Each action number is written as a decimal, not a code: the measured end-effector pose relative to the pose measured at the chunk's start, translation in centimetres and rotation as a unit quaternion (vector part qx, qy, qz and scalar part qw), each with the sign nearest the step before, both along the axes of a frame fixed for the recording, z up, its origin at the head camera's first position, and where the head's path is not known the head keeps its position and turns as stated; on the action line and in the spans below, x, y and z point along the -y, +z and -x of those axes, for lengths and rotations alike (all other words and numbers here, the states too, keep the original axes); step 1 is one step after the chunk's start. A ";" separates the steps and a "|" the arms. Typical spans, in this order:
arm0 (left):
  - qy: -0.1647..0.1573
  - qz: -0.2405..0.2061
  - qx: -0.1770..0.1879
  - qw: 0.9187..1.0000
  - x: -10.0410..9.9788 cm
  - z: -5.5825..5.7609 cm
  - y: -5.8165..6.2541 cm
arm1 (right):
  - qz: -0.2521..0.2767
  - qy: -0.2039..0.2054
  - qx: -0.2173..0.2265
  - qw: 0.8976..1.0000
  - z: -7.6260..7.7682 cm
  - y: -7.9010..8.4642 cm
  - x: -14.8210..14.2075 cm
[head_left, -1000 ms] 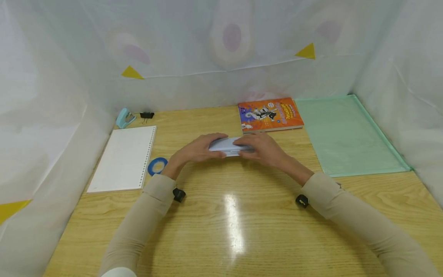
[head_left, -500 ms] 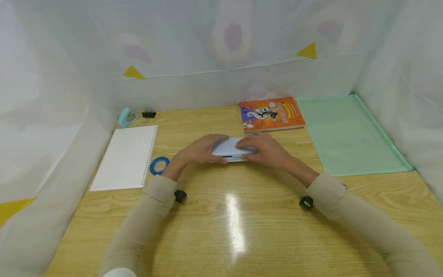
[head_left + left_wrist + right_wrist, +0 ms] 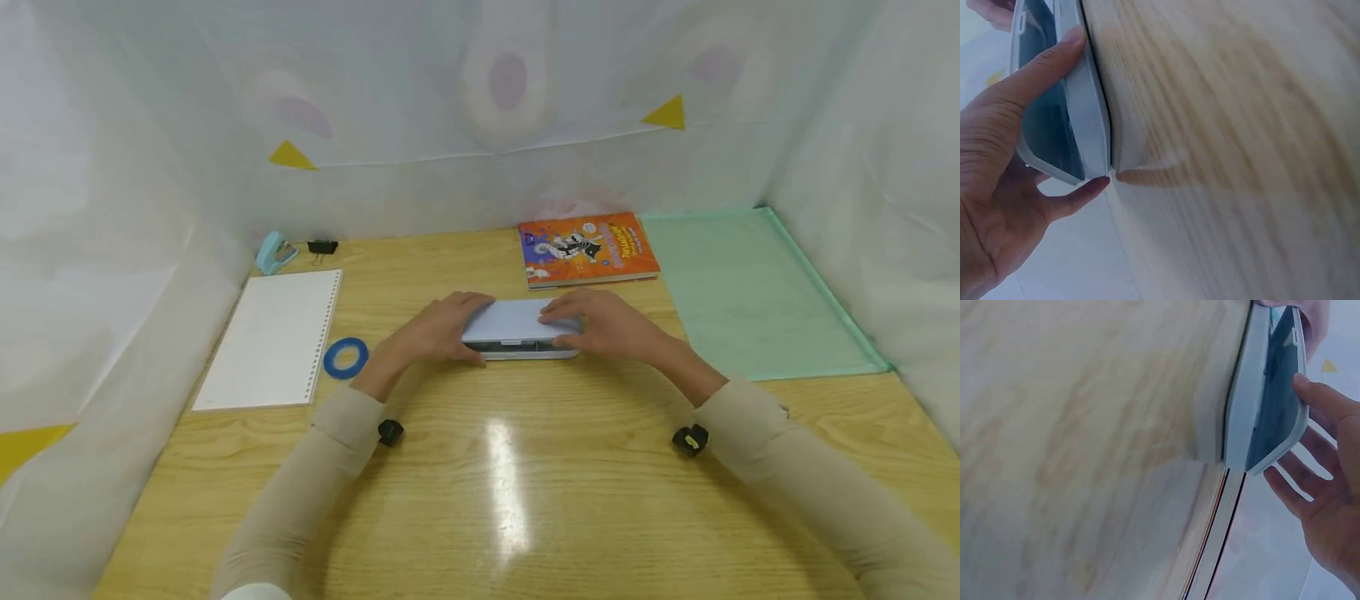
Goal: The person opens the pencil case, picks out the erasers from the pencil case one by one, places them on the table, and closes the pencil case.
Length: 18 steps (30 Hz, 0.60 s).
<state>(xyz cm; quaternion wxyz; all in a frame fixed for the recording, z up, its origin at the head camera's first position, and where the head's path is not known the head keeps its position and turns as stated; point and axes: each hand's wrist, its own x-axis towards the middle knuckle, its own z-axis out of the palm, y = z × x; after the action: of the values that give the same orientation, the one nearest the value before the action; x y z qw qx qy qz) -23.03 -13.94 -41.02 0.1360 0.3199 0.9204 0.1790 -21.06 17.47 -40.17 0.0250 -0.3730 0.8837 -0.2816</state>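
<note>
A pale blue-white plastic pencil case (image 3: 512, 321) stands on the wooden table in the middle of the head view. Its lid is raised partway along the front, leaving a dark gap above the base. My left hand (image 3: 435, 329) grips the case's left end; in the left wrist view the thumb (image 3: 1054, 67) lies across the gap onto the base (image 3: 1090, 119), and a fingertip reaches the base's end corner. At the right end, my right hand (image 3: 618, 329) holds the lid (image 3: 1279, 403), thumb at its front edge and fingers over its outer side. The case's contents are hidden.
Behind the case lies an orange book (image 3: 588, 248), with a green translucent mat (image 3: 765, 292) to its right. To the left are a white punched-hole notepad (image 3: 270, 337), a roll of blue tape (image 3: 346, 358), a light blue stapler (image 3: 274, 252) and a black binder clip (image 3: 322, 247).
The lid has risen from nearly closed, widening the front gap. My right hand has moved right and uncovers more of the case; the left hand has stayed at its end.
</note>
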 end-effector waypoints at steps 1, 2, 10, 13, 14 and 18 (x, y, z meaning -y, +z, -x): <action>-0.003 -0.007 0.004 1.000 0.2 0.0 -0.1 | 0.008 -0.008 0.009 1.000 0.0 0.1 -0.1; -0.004 -0.016 0.011 1.000 0.6 0.1 -0.2 | 0.016 -0.018 0.021 1.000 0.0 0.2 -0.3; 0.043 -0.091 0.063 0.993 4.9 -0.4 -0.5 | 0.054 -0.074 0.090 0.992 1.1 1.4 -2.0; 0.059 -0.081 0.067 0.993 5.9 -0.8 -0.5 | 0.072 -0.099 0.111 0.986 1.9 1.8 -2.4; 0.064 -0.078 0.064 0.993 6.1 -0.8 -0.6 | 0.082 -0.109 0.116 0.984 2.2 1.9 -2.5; 0.079 -0.089 0.063 0.991 6.2 -1.2 -0.6 | 0.146 -0.138 0.133 0.971 3.6 1.6 -2.2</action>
<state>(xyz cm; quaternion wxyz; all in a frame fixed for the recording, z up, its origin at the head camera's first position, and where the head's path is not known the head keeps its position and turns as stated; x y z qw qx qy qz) -21.85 -20.17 -41.59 0.1499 0.2451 0.9127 0.2906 -24.65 19.69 -38.58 0.0485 -0.2065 0.8647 -0.4553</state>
